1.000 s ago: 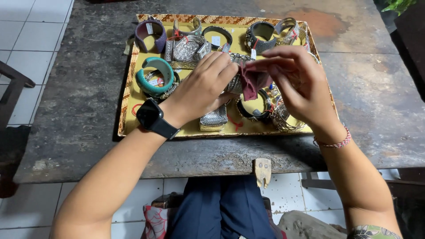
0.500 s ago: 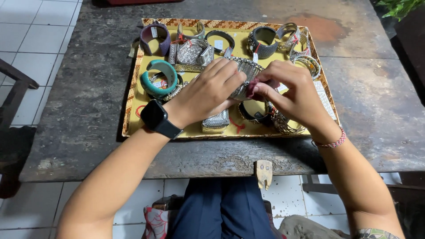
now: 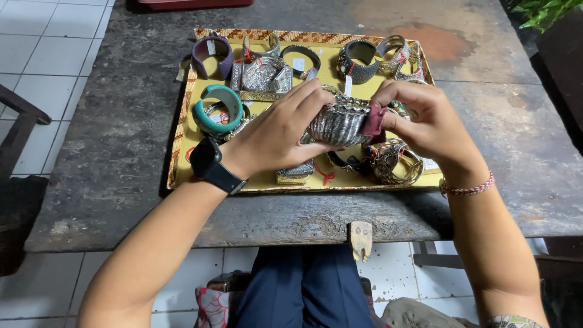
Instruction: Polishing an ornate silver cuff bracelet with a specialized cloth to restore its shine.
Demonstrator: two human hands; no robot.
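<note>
My left hand (image 3: 276, 130) grips a wide silver woven cuff bracelet (image 3: 339, 121) and holds it above the yellow tray (image 3: 182, 143). My right hand (image 3: 425, 118) presses a small dark red cloth (image 3: 373, 119) against the right end of that cuff. A black watch sits on my left wrist and a pink braided band on my right. Under the hands lie a turquoise bangle (image 3: 217, 108), a purple cuff (image 3: 211, 56) and several silver bracelets.
The tray rests on a worn dark stone table (image 3: 109, 158) whose front edge is near my lap. White floor tiles lie to the left, a dark chair leg at far left, and green leaves at the top right corner.
The red cloth, earlier held up open between the fingers, is now pressed onto the cuff's end. Both hands have drawn closer together on the silver cuff.
</note>
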